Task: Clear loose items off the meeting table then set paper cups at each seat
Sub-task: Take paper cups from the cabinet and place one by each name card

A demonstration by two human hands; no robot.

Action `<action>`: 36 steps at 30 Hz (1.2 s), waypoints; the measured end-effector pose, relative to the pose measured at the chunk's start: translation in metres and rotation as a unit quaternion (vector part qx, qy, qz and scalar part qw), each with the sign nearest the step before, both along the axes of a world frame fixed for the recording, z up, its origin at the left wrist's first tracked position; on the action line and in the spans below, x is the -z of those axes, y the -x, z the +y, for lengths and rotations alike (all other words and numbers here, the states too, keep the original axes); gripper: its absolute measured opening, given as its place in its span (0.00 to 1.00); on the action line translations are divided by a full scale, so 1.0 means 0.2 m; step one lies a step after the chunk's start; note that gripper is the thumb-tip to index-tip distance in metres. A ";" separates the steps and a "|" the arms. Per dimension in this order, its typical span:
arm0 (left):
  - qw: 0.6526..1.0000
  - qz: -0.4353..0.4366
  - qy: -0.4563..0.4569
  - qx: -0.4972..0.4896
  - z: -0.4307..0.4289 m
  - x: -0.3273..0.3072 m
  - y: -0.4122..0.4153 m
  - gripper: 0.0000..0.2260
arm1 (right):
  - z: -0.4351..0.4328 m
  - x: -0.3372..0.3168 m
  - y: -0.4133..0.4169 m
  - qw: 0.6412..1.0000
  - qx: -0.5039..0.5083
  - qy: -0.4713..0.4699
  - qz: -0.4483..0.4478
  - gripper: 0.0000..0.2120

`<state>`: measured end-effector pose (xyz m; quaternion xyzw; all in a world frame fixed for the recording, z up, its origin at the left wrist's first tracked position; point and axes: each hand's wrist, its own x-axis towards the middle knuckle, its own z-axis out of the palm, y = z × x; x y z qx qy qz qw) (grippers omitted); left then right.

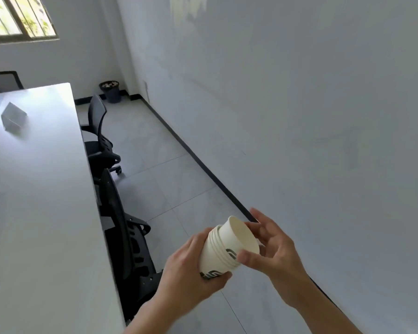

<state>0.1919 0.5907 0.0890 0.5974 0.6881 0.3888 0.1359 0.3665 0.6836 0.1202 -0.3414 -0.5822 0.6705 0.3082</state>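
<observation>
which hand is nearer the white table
Left. The left hand grips the stack of paper cups over the floor, close beside the white table edge and chair. The right hand, pinching the top cup's rim, sits farther out toward the wall.

We can't count the nested paper cups (217,251): the left hand (191,273) covers the stack's base. Meeting table (34,189) runs off the left edge. Small box (13,116) on it is blurred, contents unreadable. Bin (110,91) contents too small to tell.
</observation>
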 end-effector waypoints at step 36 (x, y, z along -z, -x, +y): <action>0.822 -0.170 -0.150 -0.523 1.83 0.10 2.19 0.22 | 2.80 0.16 2.41 0.991 -0.131 0.009 -0.017 0.42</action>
